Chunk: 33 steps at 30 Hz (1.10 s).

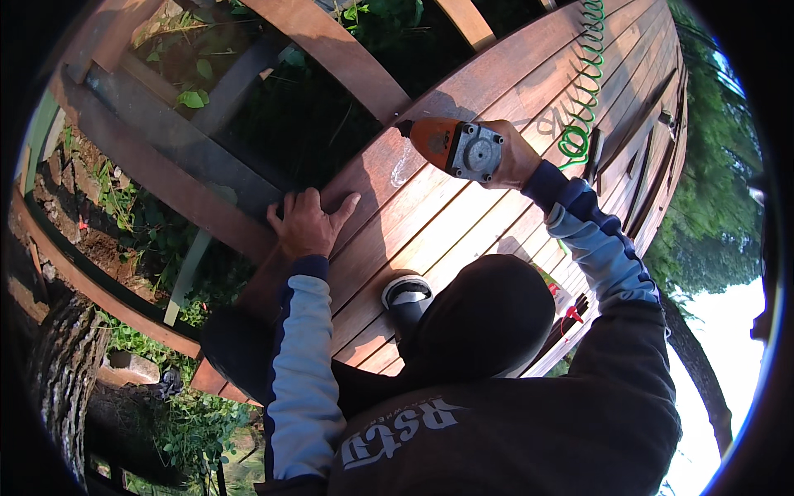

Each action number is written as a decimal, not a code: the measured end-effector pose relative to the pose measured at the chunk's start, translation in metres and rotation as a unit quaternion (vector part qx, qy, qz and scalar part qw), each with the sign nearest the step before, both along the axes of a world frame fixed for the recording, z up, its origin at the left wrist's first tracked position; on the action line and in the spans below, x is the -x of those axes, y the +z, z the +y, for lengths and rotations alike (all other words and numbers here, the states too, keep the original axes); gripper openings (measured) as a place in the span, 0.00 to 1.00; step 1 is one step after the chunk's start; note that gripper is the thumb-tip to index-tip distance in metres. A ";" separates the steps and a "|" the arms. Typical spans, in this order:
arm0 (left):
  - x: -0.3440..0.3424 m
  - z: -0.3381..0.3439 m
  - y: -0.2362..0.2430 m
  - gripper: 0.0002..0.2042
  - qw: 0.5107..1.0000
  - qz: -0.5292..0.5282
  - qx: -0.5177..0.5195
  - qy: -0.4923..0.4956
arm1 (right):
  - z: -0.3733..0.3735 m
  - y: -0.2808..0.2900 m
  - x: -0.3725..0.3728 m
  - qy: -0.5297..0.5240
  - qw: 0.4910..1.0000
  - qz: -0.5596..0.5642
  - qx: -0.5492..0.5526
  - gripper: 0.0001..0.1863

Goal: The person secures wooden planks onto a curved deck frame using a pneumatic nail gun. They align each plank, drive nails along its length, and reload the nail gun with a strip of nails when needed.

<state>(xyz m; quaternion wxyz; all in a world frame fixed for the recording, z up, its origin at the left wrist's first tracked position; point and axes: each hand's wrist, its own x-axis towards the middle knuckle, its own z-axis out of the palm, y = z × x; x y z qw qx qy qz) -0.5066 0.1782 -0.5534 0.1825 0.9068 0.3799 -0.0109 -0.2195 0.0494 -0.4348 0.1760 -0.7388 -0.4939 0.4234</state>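
My right hand is wrapped round an orange air impact wrench with a grey metal back cover. Its dark nose points left, down at the reddish-brown edge plank of the deck; the very tip is hard to make out against the wood. My left hand rests on the edge of the planking, below and left of the wrench, thumb spread from the fingers and nothing held. A green coiled air hose lies over the boards to the right of the tool.
I sit on the sloping wooden deck, one dark shoe on the boards. Left of the edge, curved beams cross open gaps above plants and soil. A tree trunk stands at lower left. A red-handled item lies right of my knee.
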 end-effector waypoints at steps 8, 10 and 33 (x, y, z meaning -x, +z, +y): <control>0.000 0.001 0.000 0.30 1.000 0.014 0.026 -0.001 | -0.001 -0.002 0.005 -0.041 0.998 0.039 -0.002 0.20; 0.000 0.000 0.001 0.31 0.999 0.028 0.030 -0.001 | 0.000 -0.003 0.005 -0.042 0.998 0.033 -0.015 0.20; -0.003 -0.001 0.003 0.31 1.000 0.020 0.016 0.001 | -0.028 -0.010 -0.013 -0.028 0.995 -0.051 -0.077 0.22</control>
